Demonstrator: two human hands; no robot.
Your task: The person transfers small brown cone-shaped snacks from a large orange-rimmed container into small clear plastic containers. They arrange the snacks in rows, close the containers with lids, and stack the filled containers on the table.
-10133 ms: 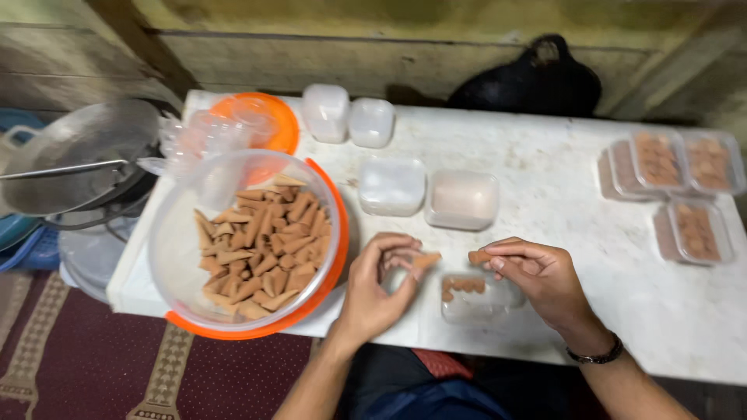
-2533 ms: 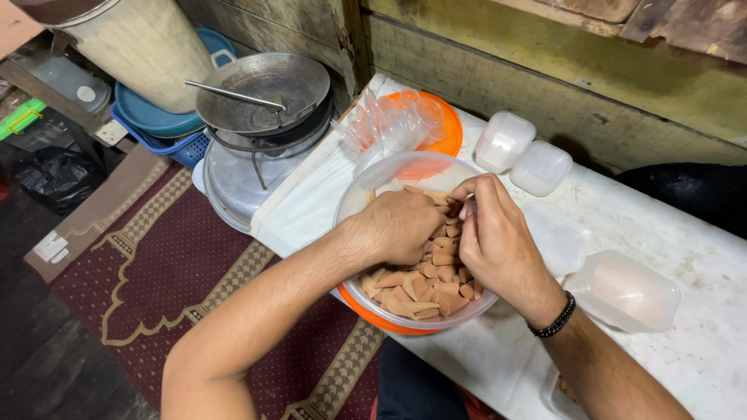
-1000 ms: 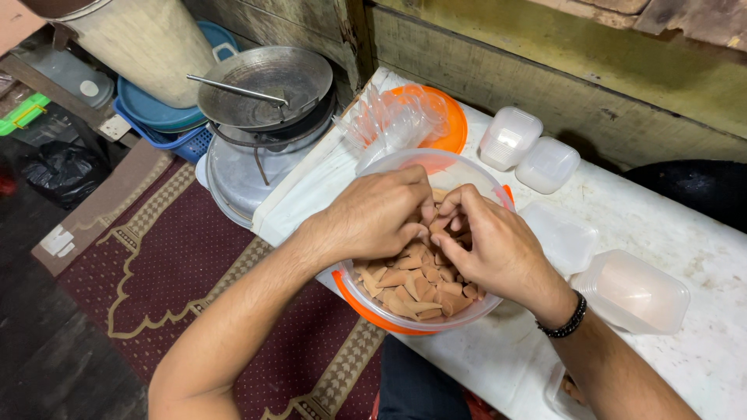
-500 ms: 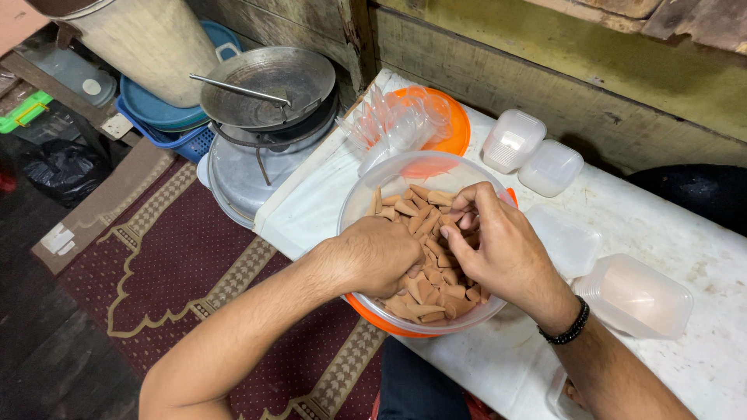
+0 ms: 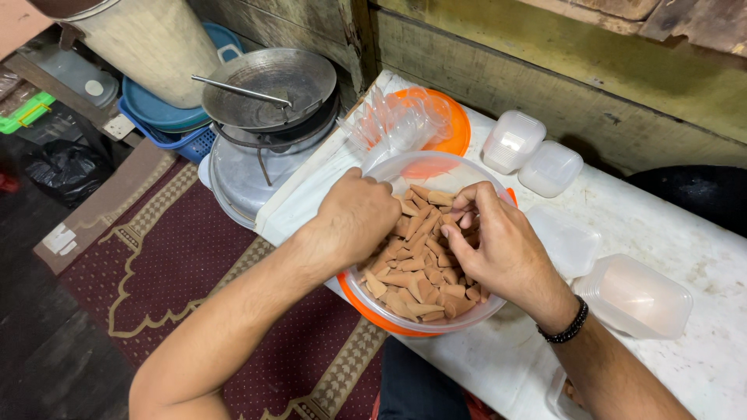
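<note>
Left hand: held palm-down, knuckles up, fingers curled under and hidden from view; forearm bare, extended from lower left. Right hand: held close beside the left, fingers bent inward and pinched together; wrist banded by a dark beaded bracelet; forearm bare, extended from lower right.

Left hand: fingertips lying buried among brown pastry rolls, grip not showing. Right hand: palm facing down, covering rolls beneath it. Clear bowl: hiding most of orange tray underneath. Container at bottom edge: being cut off, partly behind forearm. Pale drum: top running out of frame.
</note>
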